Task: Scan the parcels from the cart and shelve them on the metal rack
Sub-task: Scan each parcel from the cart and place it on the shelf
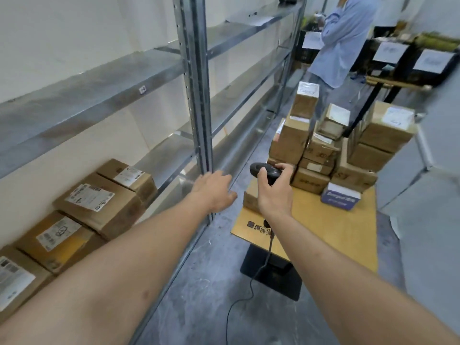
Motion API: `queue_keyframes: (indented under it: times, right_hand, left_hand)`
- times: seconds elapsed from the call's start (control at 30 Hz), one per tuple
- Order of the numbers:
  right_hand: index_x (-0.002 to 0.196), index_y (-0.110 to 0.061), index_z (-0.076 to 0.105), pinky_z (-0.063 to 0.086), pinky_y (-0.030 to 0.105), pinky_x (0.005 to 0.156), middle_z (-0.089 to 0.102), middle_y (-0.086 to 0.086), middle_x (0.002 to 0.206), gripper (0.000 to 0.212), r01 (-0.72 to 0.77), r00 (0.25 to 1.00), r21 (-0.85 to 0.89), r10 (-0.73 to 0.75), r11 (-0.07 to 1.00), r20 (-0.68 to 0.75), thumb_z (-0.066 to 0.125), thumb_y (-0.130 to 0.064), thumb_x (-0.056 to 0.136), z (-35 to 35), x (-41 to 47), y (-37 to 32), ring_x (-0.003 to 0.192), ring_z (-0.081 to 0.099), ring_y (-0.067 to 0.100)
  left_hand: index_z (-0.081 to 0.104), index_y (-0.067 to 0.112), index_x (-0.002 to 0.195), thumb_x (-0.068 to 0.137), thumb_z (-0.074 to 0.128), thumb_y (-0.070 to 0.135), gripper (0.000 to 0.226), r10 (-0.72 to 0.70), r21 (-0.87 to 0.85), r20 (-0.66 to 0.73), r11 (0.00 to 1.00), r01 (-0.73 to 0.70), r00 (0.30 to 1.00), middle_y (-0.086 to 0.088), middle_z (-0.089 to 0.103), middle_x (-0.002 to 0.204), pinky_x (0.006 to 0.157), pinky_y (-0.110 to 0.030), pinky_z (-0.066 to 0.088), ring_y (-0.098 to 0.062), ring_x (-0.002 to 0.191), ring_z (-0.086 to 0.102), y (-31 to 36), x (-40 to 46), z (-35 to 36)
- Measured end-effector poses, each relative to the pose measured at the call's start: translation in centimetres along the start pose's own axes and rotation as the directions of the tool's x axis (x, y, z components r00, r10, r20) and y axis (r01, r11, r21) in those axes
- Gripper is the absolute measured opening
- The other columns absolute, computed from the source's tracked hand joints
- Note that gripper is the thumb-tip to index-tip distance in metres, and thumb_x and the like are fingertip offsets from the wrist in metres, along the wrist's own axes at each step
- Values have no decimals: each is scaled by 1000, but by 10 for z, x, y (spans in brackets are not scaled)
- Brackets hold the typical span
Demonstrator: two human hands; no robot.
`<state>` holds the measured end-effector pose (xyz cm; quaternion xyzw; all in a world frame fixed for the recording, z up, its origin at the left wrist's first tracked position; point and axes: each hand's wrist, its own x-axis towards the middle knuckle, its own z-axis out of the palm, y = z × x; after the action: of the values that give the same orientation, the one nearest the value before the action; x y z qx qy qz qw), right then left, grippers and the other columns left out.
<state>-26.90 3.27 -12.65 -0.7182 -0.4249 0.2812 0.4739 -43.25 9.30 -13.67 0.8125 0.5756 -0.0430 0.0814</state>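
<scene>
My right hand (273,192) grips a black handheld scanner (265,170) above the near edge of the cart (331,225), its cable trailing down to the floor. Several brown cardboard parcels (321,150) are stacked on the cart's far half, with a small blue-and-white box (340,196) in front of them. My left hand (214,190) reaches forward with nothing in it, its fingers loosely spread beside the upright post (199,108) of the metal rack. Several labelled parcels (94,202) lie in a row on the rack's low shelf at the left.
The rack's upper shelves (87,95) run along the white wall. A person in a light blue shirt (341,43) stands behind the cart. Black crates with paper labels (408,58) sit at the back right. A black base plate (273,275) lies on the grey floor under the cart.
</scene>
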Motion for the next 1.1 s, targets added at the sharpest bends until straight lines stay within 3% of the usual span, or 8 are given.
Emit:
queue_keyframes:
  times: [0.27,0.4,0.5,0.73,0.9,1.1]
  right_hand:
    - [129,-27,40,42,34,78,64,-3,107,33,-75,997,-42,74,996,-28,52,-45,105,-75,56,65,92,62,24]
    - [130,-26,42,42,34,79,64,-5,105,33,-103,995,-61,103,993,-8,54,-44,105,-96,85,93,93,61,23]
    - [126,-30,41,51,41,83,65,-8,102,31,-124,992,-62,124,990,-3,55,-46,103,-101,104,112,93,65,24]
    - [127,-29,41,52,41,88,58,-19,95,31,-190,981,-87,191,978,14,56,-44,104,-85,139,145,96,64,21]
    - [129,-31,40,47,34,83,60,-14,100,31,-247,969,-82,247,966,-8,55,-44,105,-57,161,165,96,62,18]
    - [135,-25,43,39,29,83,63,-6,107,37,-308,951,-91,306,947,-38,56,-43,105,-28,174,193,96,59,18]
  left_hand:
    - [50,20,150,99,50,58,63,-6,-58,64,998,9,998,-5,54,147,110,-50,46,-33,133,52,101,49,37]
    - [48,20,150,96,58,55,65,-92,-132,87,986,103,992,-4,51,149,108,-49,47,-34,134,51,134,72,50]
    - [50,21,148,90,60,57,69,-193,-255,119,942,218,974,-4,51,149,107,-49,48,-33,134,51,149,88,61]
    - [53,14,143,85,67,56,73,-272,-307,123,904,298,954,-6,53,142,102,-44,50,-31,128,54,152,132,94]
    - [50,17,141,80,74,63,80,-303,-310,121,893,326,945,-9,50,139,102,-45,47,-31,130,49,138,164,126]
    - [27,18,155,64,71,83,120,-365,-264,197,875,407,910,-23,32,154,119,-55,33,-46,147,28,127,199,169]
